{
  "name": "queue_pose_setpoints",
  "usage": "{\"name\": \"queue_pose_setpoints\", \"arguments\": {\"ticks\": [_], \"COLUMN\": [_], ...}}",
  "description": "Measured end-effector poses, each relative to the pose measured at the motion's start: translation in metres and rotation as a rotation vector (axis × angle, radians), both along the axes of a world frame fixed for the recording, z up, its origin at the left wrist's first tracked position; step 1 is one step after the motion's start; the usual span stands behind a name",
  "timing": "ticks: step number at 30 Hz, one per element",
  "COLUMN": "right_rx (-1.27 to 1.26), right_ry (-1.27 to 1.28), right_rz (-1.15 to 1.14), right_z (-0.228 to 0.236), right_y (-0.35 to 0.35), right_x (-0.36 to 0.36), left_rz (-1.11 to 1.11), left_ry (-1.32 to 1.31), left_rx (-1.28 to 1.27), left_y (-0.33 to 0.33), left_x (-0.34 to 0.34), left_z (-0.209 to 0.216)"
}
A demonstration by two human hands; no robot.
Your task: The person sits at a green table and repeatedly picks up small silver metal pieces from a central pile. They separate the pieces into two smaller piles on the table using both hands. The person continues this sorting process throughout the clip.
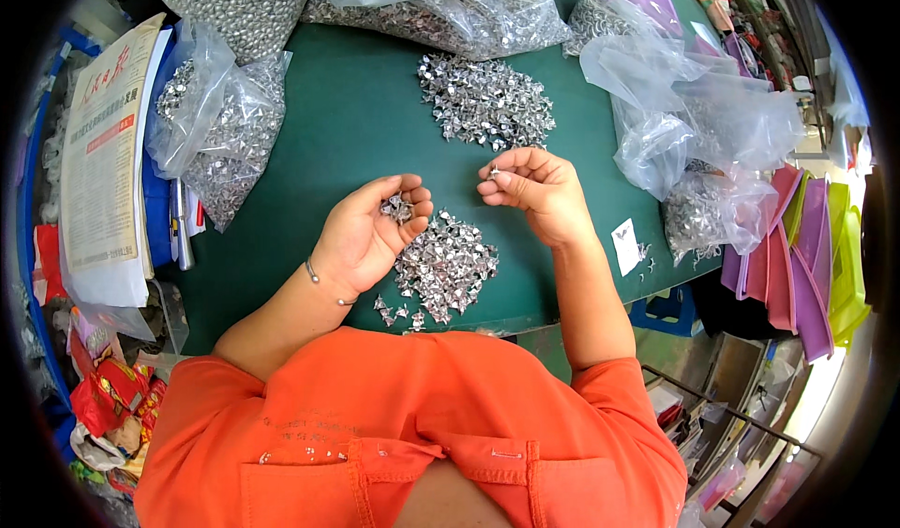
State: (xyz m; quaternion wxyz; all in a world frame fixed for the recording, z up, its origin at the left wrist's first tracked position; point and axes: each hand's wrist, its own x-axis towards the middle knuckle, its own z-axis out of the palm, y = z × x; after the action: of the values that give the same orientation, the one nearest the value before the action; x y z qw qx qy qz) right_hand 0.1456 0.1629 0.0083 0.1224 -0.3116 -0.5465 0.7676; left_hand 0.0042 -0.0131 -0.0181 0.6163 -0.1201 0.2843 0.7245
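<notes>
My left hand (367,228), palm up with curled fingers, cups several small silvery metal pieces (397,208). Between the thumb and fingers of my right hand (539,191) is one small silvery metal piece (494,173), pinched at the fingertips. A near pile of such metal pieces (446,266) lies on the green tabletop (352,106), just beside my left hand. Farther off, beyond my right hand, a second pile of shiny metal pieces (486,102) is spread out. The exact shape of the pieces is too small to make out.
Clear plastic bags of metal parts (450,22) line the far edge. Another filled bag (230,125) and a newspaper (108,153) stand at the left. On the right are crumpled plastic bags (656,106), a small white card (624,247) and purple and green plastic bins (816,247).
</notes>
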Motion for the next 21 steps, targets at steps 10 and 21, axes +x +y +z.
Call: {"name": "queue_pose_setpoints", "arguments": {"ticks": [10, 21], "right_rx": [0.833, 1.043], "right_ry": [0.046, -0.073], "right_rz": [0.540, 0.361], "right_z": [0.021, -0.007], "right_y": [-0.003, 0.008], "right_x": [-0.006, -0.003], "left_rz": [-0.005, -0.002], "left_ry": [-0.022, -0.019], "left_rx": [0.036, 0.013], "left_y": [-0.002, 0.000], "left_x": [-0.001, -0.001], "left_z": [-0.002, 0.000]}}
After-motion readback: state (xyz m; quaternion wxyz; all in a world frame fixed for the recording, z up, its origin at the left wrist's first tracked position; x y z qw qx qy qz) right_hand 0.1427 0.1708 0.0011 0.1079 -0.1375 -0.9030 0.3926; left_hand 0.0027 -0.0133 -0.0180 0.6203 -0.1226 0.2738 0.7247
